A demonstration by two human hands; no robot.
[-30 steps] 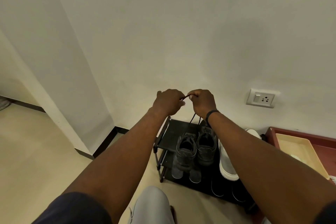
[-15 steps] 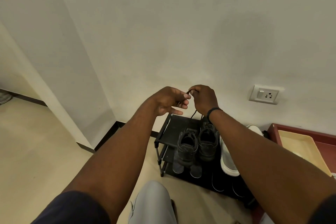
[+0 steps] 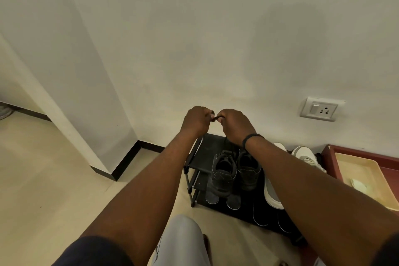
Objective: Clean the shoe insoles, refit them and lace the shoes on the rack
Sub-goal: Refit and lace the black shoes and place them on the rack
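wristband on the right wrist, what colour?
Black. The wristband shows clearly in the head view, just behind the right hand.

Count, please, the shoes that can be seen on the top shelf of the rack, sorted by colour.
Black shoes: 2 (left one, right one)
White shoes: 2 (near one, far one, behind the right arm)
Total: 4

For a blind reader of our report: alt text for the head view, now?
Both hands, left hand and right hand, pinch a dark lace raised above a pair of black shoes on a low black rack against a white wall.
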